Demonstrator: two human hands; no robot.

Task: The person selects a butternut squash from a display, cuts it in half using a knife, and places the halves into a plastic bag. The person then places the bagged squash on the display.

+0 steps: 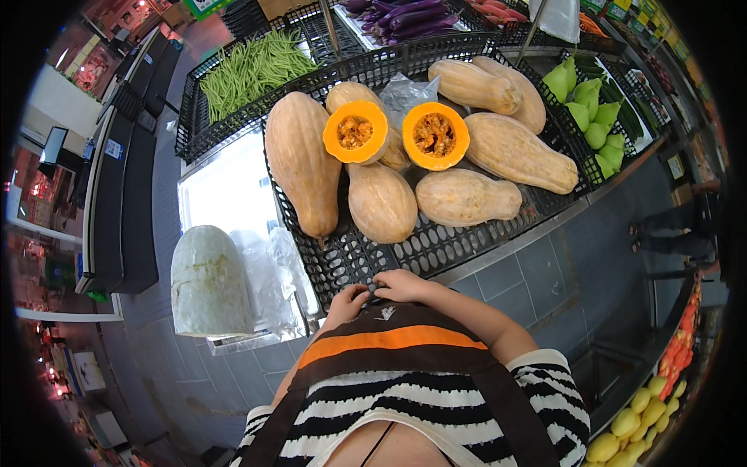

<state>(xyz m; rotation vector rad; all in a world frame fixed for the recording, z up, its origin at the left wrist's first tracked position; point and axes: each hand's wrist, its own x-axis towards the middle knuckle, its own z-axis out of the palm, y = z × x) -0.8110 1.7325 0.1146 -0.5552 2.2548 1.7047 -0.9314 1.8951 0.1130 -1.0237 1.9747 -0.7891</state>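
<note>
My left hand (346, 302) and my right hand (401, 285) are close together at the near edge of a black plastic crate (440, 252), in front of my apron (385, 333). Their fingers are bent, and whether they grip the rim cannot be told. Several tan pumpkins lie in the crate, the nearest a rounded one (383, 204) and a pumpkin on its side (468, 198). A long pumpkin (302, 157) fills the left side. Two cut pumpkin halves (355, 133) rest on top, orange flesh and seeds showing. Behind them is a crumpled clear plastic bag (408, 96).
A cut winter melon (210, 280) stands left, beside clear plastic bags (274, 274) on a white surface (224, 187). Green beans (251, 73) and eggplants (408, 20) lie behind, light-green gourds (592, 105) to the right. A person's legs (671, 227) show at far right.
</note>
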